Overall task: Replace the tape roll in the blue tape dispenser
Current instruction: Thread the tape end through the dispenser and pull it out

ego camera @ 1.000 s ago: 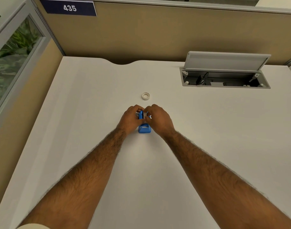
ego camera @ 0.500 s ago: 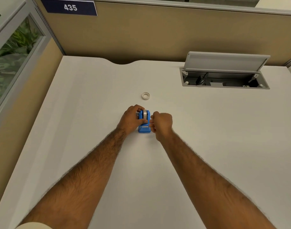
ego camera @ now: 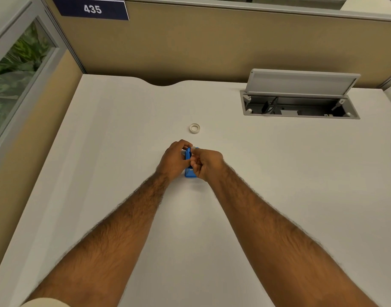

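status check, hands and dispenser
Left hand gripping blue dispenser on desk. Right hand pinching at its top. Loose tape roll lies beyond, untouched. Nothing in the way.

Bright blue tape dispenser (ego camera: 188,165) at centre, plain, half covered by the left hand (ego camera: 173,159) and right hand (ego camera: 209,163). Off-white, faintly translucent tape roll (ego camera: 194,128) at 12 o'clock from it. Plain off-white bench (ego camera: 101,162), no pattern. Grey cable box (ego camera: 300,105) at 2 o'clock, dark inside, pale grey lid. Tan partition (ego camera: 212,45) at 12 o'clock. Navy sign (ego camera: 92,9) with white "435" at 11 o'clock. Green leaf pattern on the glass panel (ego camera: 15,69) at 10 o'clock. Cream sleeve (ego camera: 43,302) at 7 o'clock.
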### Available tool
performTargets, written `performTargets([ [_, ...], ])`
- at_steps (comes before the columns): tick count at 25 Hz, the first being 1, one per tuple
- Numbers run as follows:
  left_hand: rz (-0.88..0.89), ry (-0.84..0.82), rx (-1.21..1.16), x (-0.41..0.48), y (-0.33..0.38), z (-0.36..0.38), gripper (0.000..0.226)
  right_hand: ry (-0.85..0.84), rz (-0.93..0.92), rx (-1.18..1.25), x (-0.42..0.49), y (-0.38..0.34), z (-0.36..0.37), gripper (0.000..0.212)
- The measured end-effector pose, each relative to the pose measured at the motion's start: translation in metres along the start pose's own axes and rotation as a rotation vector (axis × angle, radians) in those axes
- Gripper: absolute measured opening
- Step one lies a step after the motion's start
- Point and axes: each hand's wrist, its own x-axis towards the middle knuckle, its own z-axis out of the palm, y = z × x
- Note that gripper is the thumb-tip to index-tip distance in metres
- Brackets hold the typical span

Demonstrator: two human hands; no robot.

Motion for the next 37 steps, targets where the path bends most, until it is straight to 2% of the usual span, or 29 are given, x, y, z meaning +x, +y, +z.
performTargets([
  [4, -0.008, -0.014, -0.003, 0.000, 0.002, -0.001, 0.039, -0.008, -0.015, 0.034, 0.001, 0.005, 0.000, 0.014],
  [7, -0.024, -0.094, -0.040, -0.003, 0.001, -0.010, 0.052, -0.011, -0.038, 0.046, 0.000, 0.010, -0.003, 0.011],
  [9, -0.045, -0.116, -0.054, -0.006, -0.001, -0.017, 0.052, -0.004, -0.052, 0.056, -0.001, 0.013, -0.004, 0.011],
  [13, -0.042, -0.134, -0.020, -0.013, 0.001, -0.021, 0.054, 0.010, -0.063, 0.040, -0.003, 0.020, -0.005, 0.019],
  [16, -0.075, -0.251, -0.035, -0.014, 0.000, -0.023, 0.068, 0.014, -0.064, 0.037, -0.004, 0.023, -0.006, 0.022],
  [18, -0.069, -0.346, 0.030, -0.013, -0.004, -0.026, 0.087, 0.010, -0.070, 0.038, -0.005, 0.023, -0.007, 0.023],
  [21, -0.023, -0.344, 0.138, -0.015, -0.005, -0.024, 0.105, 0.013, -0.083, 0.033, -0.006, 0.025, -0.009, 0.024],
  [25, 0.021, -0.233, 0.190, -0.017, -0.006, -0.016, 0.095, 0.021, -0.089, 0.030, -0.009, 0.031, -0.012, 0.023],
  [32, 0.008, -0.245, 0.217, -0.016, -0.002, -0.016, 0.096, 0.015, -0.110, 0.030, -0.011, 0.041, -0.015, 0.020],
  [37, -0.031, -0.327, 0.150, -0.013, 0.001, -0.027, 0.097, 0.039, -0.131, -0.006, -0.010, 0.033, -0.014, 0.018],
])
